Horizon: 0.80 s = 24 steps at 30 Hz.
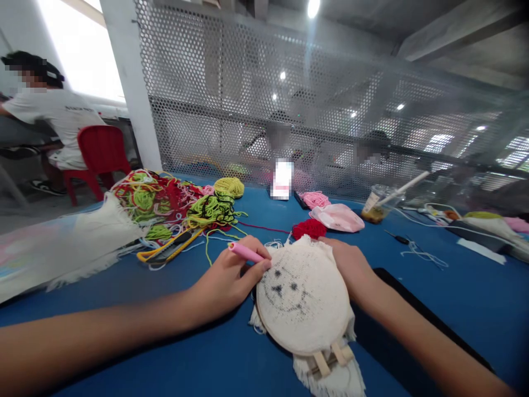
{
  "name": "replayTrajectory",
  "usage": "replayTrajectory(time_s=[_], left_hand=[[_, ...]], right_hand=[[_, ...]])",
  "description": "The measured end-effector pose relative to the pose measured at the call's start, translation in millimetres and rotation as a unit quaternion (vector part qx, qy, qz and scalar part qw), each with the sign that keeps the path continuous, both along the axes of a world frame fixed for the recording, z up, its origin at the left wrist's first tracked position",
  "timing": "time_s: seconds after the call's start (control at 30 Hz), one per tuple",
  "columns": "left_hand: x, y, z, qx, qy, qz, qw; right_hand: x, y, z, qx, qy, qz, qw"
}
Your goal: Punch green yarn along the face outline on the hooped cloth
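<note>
A round wooden embroidery hoop (314, 314) stretches cream fabric, with frayed edges hanging out below its wooden clamp. A small dark-dotted face drawing (285, 289) marks the cloth's left part. My left hand (242, 270) pinches a pink pen-like tool (248, 252) at the hoop's upper left edge; the tool's tip is hidden by the fingers. My right hand (345, 259) grips the upper right rim, its fingertips out of sight behind the hoop. Red yarn (309, 229) lies just beyond the hoop.
Tangled yarn (165, 201) and a yellow utility knife (176, 248) lie left. Behind are a bright phone (281, 179), a pink pouch (336, 218) and a plastic cup (376, 203). A screwdriver-like tool (397, 237) lies right. A perforated metal screen (248, 94) edges the table. Another person sits far left.
</note>
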<state>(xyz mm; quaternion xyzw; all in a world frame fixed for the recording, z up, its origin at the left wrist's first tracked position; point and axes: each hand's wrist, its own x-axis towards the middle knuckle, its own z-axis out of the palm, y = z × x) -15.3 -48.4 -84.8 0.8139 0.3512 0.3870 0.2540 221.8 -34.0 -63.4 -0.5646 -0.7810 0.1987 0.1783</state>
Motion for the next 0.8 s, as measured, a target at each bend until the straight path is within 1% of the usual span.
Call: replayTrajectory(time_s=[0.03, 0.1, 0.17, 0.2, 0.23, 0.3, 0.37, 0.47, 0.6, 0.8], left_hand=[[0, 0, 0.6, -0.008, -0.001, 0.002, 1.0], [1, 1, 1.3, -0.022, -0.002, 0.005, 1.0], [1, 2, 1.2, -0.028, -0.004, 0.004, 1.0], [1, 2, 0.9, -0.029, -0.004, 0.003, 1.0], [1, 2, 0.6, -0.03, -0.004, 0.002, 1.0], [1, 2, 0.1, -0.028, -0.003, 0.003, 1.0], [0, 3, -0.3, -0.027, -0.003, 0.007, 1.0], [-1, 4, -1.4, -0.043, -0.013, 0.011, 0.999], [-3, 4, -4.5, -0.072, -0.033, -0.003, 0.997], [-6, 0, -7.2, -0.081, -0.045, -0.018, 0.995]], right_hand=[[2, 1, 0.3, -0.017, 0.016, 0.003, 1.0], [4, 2, 1.6, -0.09, 0.1, -0.001, 0.991], [1, 0, 2.9, -0.175, 0.211, -0.023, 0.961], [-2, -3, 3.2, -0.196, 0.25, -0.039, 0.948], [-5, -5, 2.8, -0.193, 0.264, -0.052, 0.944], [-13, -10, 0.4, -0.14, 0.239, -0.055, 0.959], [-18, -13, -4.0, -0.074, 0.192, -0.036, 0.978], [-21, -13, -11.0, -0.023, 0.147, -0.021, 0.989], [-18, -11, -15.7, -0.008, 0.129, -0.023, 0.991], [-11, -12, -17.6, -0.026, 0.152, -0.035, 0.987]])
